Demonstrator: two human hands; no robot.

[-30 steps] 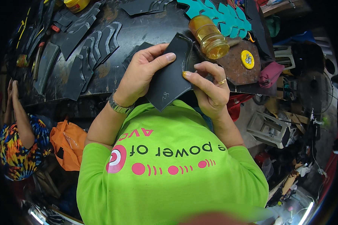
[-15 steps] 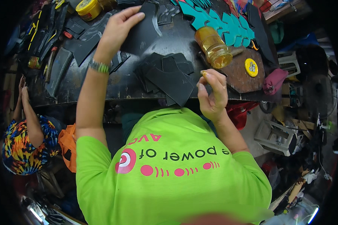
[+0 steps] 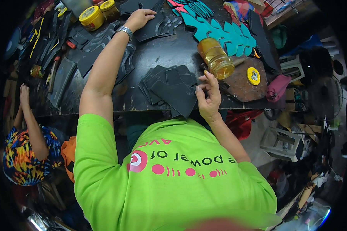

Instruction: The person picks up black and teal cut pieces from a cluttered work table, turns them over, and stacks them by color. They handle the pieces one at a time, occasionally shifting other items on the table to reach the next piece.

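Observation:
My left hand [image 3: 140,19] reaches to the far side of the table, its fingers stretched out over a fanned row of flat black cut pieces [image 3: 148,31]. Whether a fingertip grips the edge of one cannot be seen. My right hand [image 3: 209,101] is raised at the near edge with thumb and fingers apart, slightly curled; a yellowish smear shows on a fingertip. Just left of it lies a loose pile of black cut pieces [image 3: 175,92], some overhanging the table edge. Beyond the right fingertips is a clear jar of amber stuff [image 3: 216,57], seemingly tilted.
Teal cut pieces [image 3: 223,34] lie in overlapping rows at the far right. A yellow lid [image 3: 253,76] rests on a brown board [image 3: 245,90]. Yellow-lidded tubs [image 3: 91,18] stand far left, near a hammer [image 3: 54,73]. Another person [image 3: 31,150] sits at the left.
My left hand has moved from a raised black piece to the far row, where that piece now appears to lie. My right hand has shifted slightly left, closer to the pile.

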